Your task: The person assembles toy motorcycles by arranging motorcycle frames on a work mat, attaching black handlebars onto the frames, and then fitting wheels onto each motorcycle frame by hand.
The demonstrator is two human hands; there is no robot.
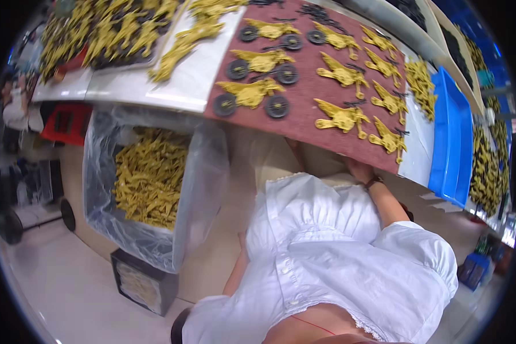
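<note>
My right hand (358,170) is low at the near edge of the table, beside my lap, with a dark band at the wrist. Its fingers are hidden by the table edge. Only a sliver of my left hand (242,241) shows past my white shirt, hanging at my side near the lined bin; its fingers cannot be made out. On the dark red mat (304,103) lie yellow toy motorcycle bodies (343,117) in columns. Those in the left column have black wheels (277,106) at both ends; one farther right has a single wheel. Small black parts (355,104) lie by several bodies.
A plastic-lined bin (198,189) full of yellow parts (152,178) stands left of me. A blue tray (453,137) is at the table's right end, by a yellow pile (419,86). More yellow parts (109,31) cover the far left. A black box (143,284) is on the floor.
</note>
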